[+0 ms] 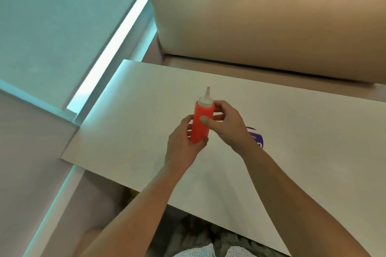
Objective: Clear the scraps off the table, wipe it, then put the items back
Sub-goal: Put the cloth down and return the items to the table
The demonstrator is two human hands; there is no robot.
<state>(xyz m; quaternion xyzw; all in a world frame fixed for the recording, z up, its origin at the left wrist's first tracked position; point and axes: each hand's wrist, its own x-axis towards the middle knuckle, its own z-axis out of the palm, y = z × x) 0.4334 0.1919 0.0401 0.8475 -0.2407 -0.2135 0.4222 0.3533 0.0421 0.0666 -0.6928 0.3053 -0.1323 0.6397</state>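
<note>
Both hands [200, 129] gripping red bottle [201, 123], white table [129, 115], beige bench [261, 27]

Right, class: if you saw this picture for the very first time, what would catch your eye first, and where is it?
The red squeeze bottle with its pale nozzle, upright at the centre, gripped by the left hand low down and the right hand higher up. Beneath lies the white table, with a purple mark peeping out beside the right wrist. A beige bench runs behind.

White table [129, 110], purple item [258, 139] on top
</note>
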